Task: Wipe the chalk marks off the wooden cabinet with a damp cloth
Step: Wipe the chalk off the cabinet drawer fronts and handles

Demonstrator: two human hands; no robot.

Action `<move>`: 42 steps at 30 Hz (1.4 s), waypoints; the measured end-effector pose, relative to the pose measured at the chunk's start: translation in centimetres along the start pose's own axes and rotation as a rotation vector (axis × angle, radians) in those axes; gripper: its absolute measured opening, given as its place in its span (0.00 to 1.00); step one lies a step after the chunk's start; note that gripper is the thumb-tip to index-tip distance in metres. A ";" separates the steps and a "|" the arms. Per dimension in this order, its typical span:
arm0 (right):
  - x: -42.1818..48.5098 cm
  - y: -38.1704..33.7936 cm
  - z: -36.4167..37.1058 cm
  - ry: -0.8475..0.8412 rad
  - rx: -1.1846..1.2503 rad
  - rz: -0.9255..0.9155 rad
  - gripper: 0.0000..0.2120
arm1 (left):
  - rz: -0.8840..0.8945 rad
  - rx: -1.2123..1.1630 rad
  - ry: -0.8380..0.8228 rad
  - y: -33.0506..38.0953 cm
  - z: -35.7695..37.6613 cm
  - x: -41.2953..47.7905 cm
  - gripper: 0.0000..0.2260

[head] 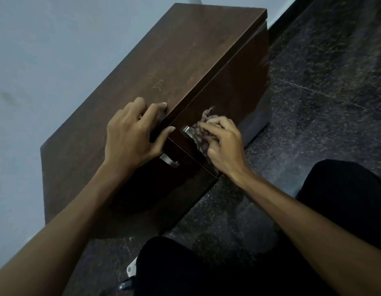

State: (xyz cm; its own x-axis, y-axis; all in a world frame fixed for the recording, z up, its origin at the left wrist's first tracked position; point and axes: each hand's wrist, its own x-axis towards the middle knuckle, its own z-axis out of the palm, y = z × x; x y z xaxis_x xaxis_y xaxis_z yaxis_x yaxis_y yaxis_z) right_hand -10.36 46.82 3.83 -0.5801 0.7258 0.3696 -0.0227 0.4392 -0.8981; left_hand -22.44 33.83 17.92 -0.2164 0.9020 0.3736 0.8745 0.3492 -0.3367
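cloth [198,134] in right hand [224,145], on cabinet [185,60] (front)

No text, label, brand or number can be read here. The faint pale chalk marks [157,85] on the cabinet [185,50] top form no legible letters.

Free: cabinet top [185,60], bare wood from 10 to 1 o'clock, beyond the left grip [131,133] clasping its front edge.
Free: floor [324,92], 1 to 4 o'clock.
Obstacles: wall [46,50] along the cabinet's back, 9 to 12 o'clock; lower handle [169,160] and upper handle [186,129] on the front, centre; right grip [223,146] holding cloth [199,133] against the upper handle; right knee [345,199], 4 o'clock; left knee [185,263], 6 o'clock.
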 end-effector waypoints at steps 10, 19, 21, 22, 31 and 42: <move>-5.8 0.9 2.2 0.043 0.196 0.632 0.18 | -0.001 0.020 -0.015 -0.1 0.0 -0.2 0.21; -6.5 -7.8 5.4 0.258 0.477 0.564 0.17 | 0.007 0.017 -0.009 -0.1 -0.1 -0.2 0.21; -5.7 -8.5 5.4 0.294 0.482 0.470 0.17 | 0.008 0.009 -0.003 -0.1 -0.1 -0.2 0.20; -5.3 -8.7 5.4 0.304 0.467 0.425 0.18 | 0.005 0.007 -0.002 -0.1 -0.1 -0.2 0.19; -6.6 -5.1 6.1 0.292 0.279 0.386 0.14 | -0.005 -0.010 0.001 -0.1 -0.1 -0.2 0.21; -5.6 -6.4 6.2 0.283 0.420 0.410 0.18 | 0.007 -0.003 0.005 -0.1 0.0 -0.2 0.21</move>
State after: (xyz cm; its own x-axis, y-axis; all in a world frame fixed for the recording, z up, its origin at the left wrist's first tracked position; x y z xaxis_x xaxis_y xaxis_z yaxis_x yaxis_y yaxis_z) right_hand -12.01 36.60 6.04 -0.3736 0.9273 -0.0256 -0.1945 -0.1053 -0.9752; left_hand -22.45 33.59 17.88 -0.2081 0.9033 0.3752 0.8774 0.3419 -0.3365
